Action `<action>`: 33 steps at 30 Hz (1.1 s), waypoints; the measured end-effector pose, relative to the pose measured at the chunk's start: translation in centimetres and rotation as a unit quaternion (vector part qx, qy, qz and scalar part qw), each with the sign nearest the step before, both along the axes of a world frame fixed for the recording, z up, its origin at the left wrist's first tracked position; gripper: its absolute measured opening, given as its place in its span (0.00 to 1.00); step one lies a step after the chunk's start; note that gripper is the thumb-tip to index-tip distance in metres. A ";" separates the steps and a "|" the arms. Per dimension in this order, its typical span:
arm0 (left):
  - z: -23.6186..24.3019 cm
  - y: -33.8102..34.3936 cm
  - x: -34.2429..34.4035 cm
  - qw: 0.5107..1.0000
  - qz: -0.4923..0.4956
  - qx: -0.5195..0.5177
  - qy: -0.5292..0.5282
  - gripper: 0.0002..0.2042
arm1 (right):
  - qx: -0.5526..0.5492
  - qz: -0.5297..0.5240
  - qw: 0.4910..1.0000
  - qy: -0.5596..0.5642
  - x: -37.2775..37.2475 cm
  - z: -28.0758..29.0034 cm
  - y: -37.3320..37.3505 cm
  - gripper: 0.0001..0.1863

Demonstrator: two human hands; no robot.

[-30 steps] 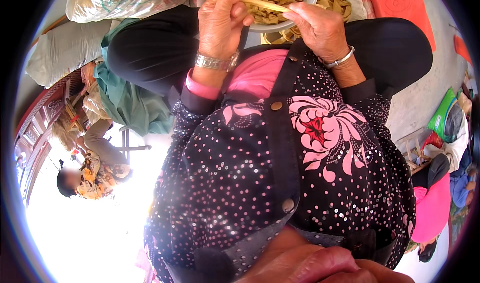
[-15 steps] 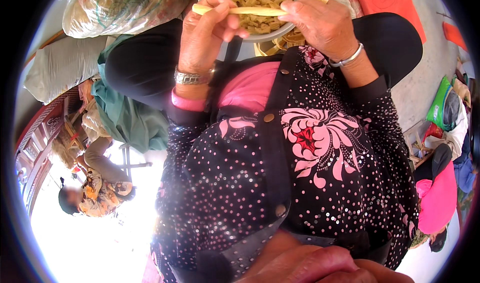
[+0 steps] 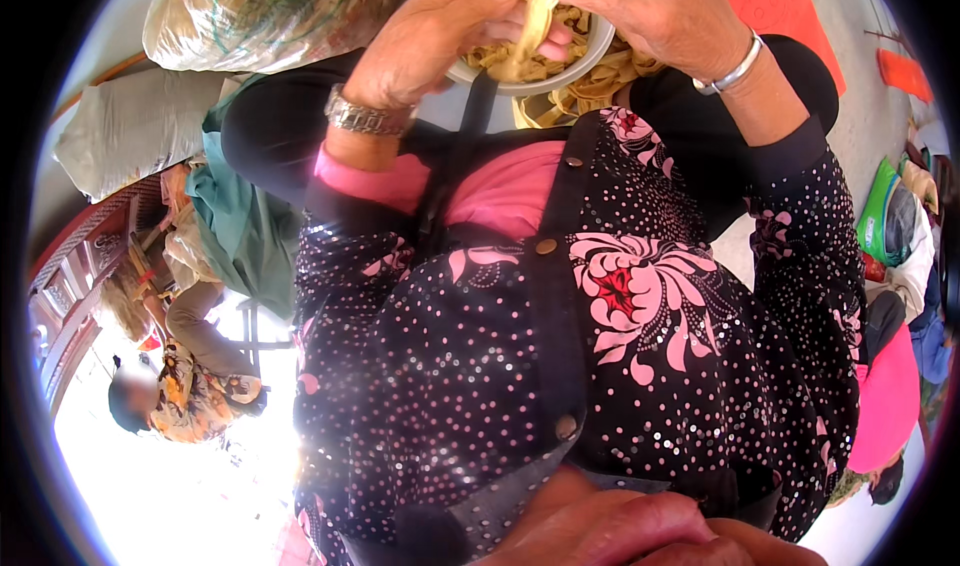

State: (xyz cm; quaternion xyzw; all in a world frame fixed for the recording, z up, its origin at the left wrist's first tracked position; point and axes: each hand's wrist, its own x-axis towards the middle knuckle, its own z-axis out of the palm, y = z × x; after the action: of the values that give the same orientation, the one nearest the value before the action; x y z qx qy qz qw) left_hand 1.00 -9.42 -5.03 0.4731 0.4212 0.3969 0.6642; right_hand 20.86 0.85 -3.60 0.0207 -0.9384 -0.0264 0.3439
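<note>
At the top of the head view, my left hand and my right hand meet, fingers closed on a pale yellow flat strip that hangs bent between them. They are over a round white basin of small tan-yellow pieces. More yellow strips lie beside and below the basin's rim. Part of my left fingers is hidden behind the strip and my right hand. The basin stands beyond my black-trousered legs.
Plastic sacks, a grey bundle and teal cloth lie left. A seated person in a floral top is lower left. Red plastic objects, a green bag and a person in pink are right.
Both hands have shifted upward and closer together. The yellow strip, stretched level between them earlier, now hangs bent downward over the basin.
</note>
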 end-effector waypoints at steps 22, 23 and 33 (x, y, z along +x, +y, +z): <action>1.9 0.6 1.7 0.991 0.067 0.024 0.117 0.14 | -0.603 0.086 0.784 0.117 -3.2 -5.3 -1.6 0.29; 1.3 0.7 2.3 0.984 0.076 0.077 0.139 0.13 | -0.690 0.075 0.713 0.099 -2.4 -5.2 -2.2 0.28; -4.1 0.4 3.9 0.986 0.139 0.066 0.057 0.10 | -0.892 0.098 0.426 0.116 -0.9 -7.4 -3.9 0.23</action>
State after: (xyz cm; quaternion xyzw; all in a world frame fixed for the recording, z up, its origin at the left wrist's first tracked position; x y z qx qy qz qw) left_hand 4.92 -9.00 -9.11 0.4742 0.4930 0.4847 0.5451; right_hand 20.01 -3.08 -11.05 -0.2090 -0.3812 0.8571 0.2765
